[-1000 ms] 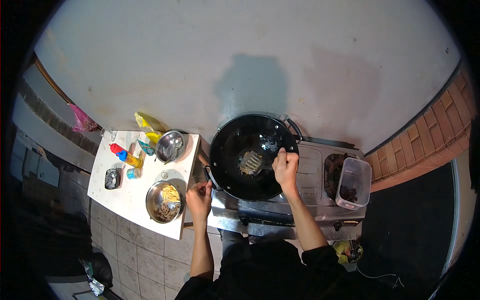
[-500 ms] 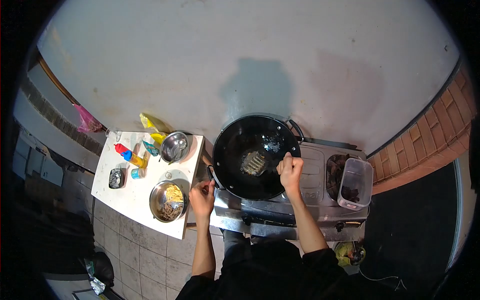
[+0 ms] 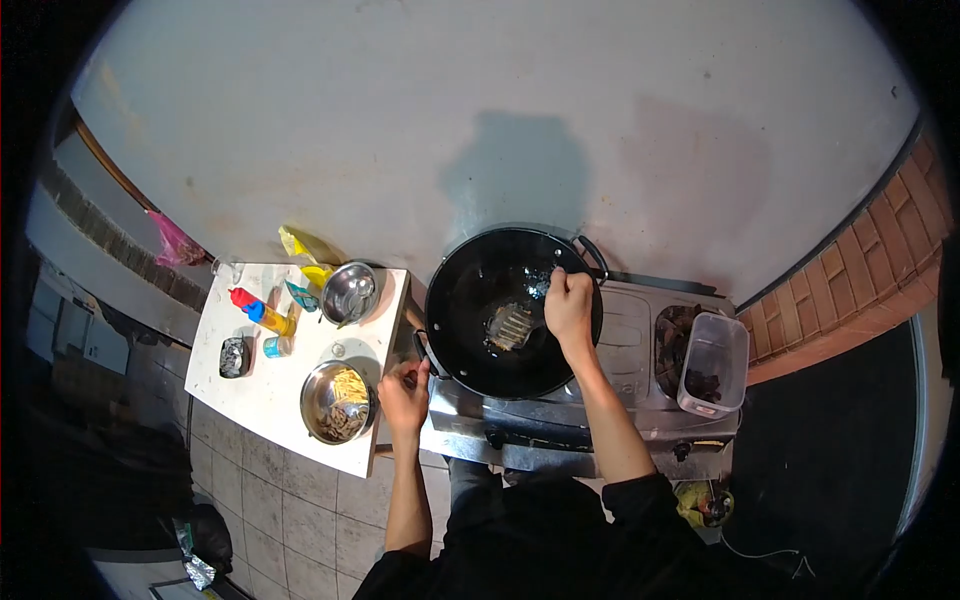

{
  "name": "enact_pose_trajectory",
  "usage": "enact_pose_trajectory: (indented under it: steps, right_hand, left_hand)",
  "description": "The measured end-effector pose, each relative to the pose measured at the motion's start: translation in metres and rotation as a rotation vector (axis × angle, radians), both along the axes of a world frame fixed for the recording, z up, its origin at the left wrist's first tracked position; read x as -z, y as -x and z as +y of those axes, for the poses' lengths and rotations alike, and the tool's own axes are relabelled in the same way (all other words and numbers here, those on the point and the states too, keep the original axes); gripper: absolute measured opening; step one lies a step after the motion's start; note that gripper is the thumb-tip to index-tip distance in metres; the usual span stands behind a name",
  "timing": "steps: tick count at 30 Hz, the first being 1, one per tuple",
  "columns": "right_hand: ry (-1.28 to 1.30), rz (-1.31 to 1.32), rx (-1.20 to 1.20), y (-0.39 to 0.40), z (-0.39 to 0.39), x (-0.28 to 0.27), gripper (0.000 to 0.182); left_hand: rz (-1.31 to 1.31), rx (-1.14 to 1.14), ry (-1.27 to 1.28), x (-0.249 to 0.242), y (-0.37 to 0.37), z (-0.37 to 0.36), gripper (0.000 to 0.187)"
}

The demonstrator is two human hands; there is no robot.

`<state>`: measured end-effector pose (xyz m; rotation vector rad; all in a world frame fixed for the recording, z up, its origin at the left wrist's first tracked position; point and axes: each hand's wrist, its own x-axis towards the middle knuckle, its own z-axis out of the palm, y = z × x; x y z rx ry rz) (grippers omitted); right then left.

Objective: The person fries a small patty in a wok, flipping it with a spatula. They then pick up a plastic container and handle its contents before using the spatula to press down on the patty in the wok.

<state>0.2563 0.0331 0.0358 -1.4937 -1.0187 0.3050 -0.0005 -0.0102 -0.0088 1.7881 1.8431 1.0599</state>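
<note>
A large black wok (image 3: 470,270) sits on the stove. In its middle lies a ridged, brownish-grey piece (image 3: 511,327), apparently food, with a shiny wet patch above it to the right. My left hand (image 3: 404,398) is curled closed at the wok's left handle (image 3: 423,353), its fingertips against the lower end. Over the right part of the wok, my right hand (image 3: 570,305) is closed in a fist, thumb on top. Whatever it may hold is hidden by the fingers.
On the white table (image 3: 270,405) left stand a steel bowl (image 3: 310,400) of pale strips and brown pieces, another metal bowl (image 3: 350,293), bottles (image 3: 268,315) and a small jar (image 3: 277,346). A clear plastic container (image 3: 722,350) rests on the stove's (image 3: 625,345) right side. A wall rises behind.
My right hand has moved up and slightly left over the wok, still closed. My left hand stays at the handle.
</note>
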Motion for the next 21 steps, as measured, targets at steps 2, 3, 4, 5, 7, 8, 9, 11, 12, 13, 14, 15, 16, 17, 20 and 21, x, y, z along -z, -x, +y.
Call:
enact_pose_trajectory:
  steps: [2,3,4,5,7,8,9,11,12,13,14,15,16,17,20,21]
  right_hand:
    - [0.027,-0.006,-0.016,0.000,0.001,-0.003,0.044]
    - [0.030,-0.005,-0.011,0.000,0.000,-0.001,0.043]
    - [0.033,-0.005,-0.009,-0.001,0.000,0.001,0.043]
    - [0.036,-0.007,-0.012,-0.003,0.000,0.007,0.043]
    - [0.013,0.020,0.044,-0.009,-0.001,0.031,0.043]
    - [0.017,0.019,0.044,-0.012,-0.002,0.044,0.043]
    - [0.027,0.061,0.027,-0.013,-0.004,0.050,0.043]
    - [0.039,0.103,-0.014,-0.017,-0.009,0.060,0.046]
    - [0.038,0.102,-0.011,-0.018,-0.013,0.057,0.046]
    - [0.022,0.173,-0.043,-0.018,-0.017,0.054,0.048]
    - [0.007,0.245,-0.075,-0.018,-0.020,0.052,0.050]
    - [0.007,0.244,-0.075,-0.017,-0.023,0.050,0.050]
    - [-0.027,0.314,-0.103,-0.017,-0.025,0.049,0.051]
    - [-0.061,0.383,-0.131,-0.017,-0.027,0.049,0.053]
    - [-0.103,0.484,-0.179,-0.015,-0.034,0.047,0.055]
    - [-0.108,0.481,-0.183,-0.016,-0.035,0.047,0.055]
  left_hand:
    - [-0.075,-0.005,-0.002,0.004,0.000,0.001,0.026]
    - [-0.075,-0.005,0.000,0.003,0.000,0.001,0.026]
    - [-0.075,-0.005,0.009,0.001,0.000,0.001,0.026]
    - [-0.076,-0.005,0.018,-0.001,-0.001,0.000,0.026]
    - [-0.078,-0.006,0.016,-0.008,-0.003,-0.001,0.026]
    - [-0.079,-0.004,0.011,-0.009,-0.004,-0.001,0.026]
    - [-0.080,-0.004,0.014,-0.007,-0.003,-0.001,0.026]
    - [-0.080,0.005,0.039,-0.002,-0.001,0.000,0.027]
    - [-0.081,0.008,0.038,-0.005,-0.001,0.000,0.027]
    - [-0.075,0.001,0.104,-0.011,-0.002,0.000,0.029]
    - [-0.068,-0.006,0.171,-0.015,-0.002,-0.001,0.032]
    - [-0.068,-0.005,0.171,-0.015,-0.002,-0.001,0.032]
    - [-0.056,-0.003,0.163,-0.015,-0.002,-0.001,0.032]
    - [-0.044,-0.002,0.155,-0.015,-0.002,-0.001,0.032]
    - [-0.061,-0.002,0.029,-0.007,-0.002,-0.001,0.027]
    - [-0.064,-0.004,0.023,-0.006,-0.002,0.000,0.027]
